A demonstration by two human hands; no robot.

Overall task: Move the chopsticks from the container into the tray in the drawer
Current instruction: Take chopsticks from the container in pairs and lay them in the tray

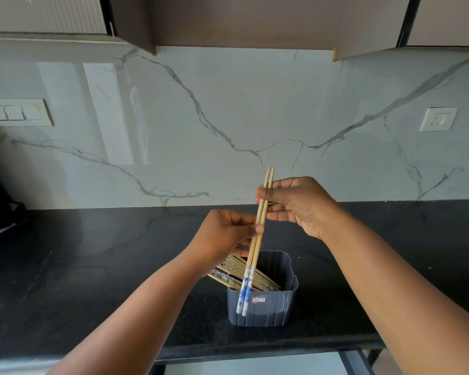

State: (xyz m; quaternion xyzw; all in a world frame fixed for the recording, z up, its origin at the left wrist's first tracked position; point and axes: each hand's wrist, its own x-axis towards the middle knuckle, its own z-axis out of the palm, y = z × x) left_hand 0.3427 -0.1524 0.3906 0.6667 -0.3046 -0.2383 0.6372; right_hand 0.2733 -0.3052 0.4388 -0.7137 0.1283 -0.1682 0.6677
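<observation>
A pair of bamboo chopsticks [255,247] with blue-and-white patterned ends stands nearly upright above the counter. My left hand [225,234] pinches the pair near its middle, and my right hand [295,204] pinches it higher up, near the plain tips. Below them a dark grey square plastic container [271,304] sits on the black counter. Several more chopsticks [244,276] lie slanted inside it, leaning over its left rim. The patterned ends of the held pair hang in front of the container's front wall. A sliver of the open drawer [255,365] shows at the bottom edge; no tray is visible in it.
The black stone counter [92,266] runs across the view, backed by a white marble wall. Switch plates sit on the wall at left [16,112] and right [438,119]. A dark object [0,212] stands at the far left. Brown upper cabinets [241,20] hang overhead.
</observation>
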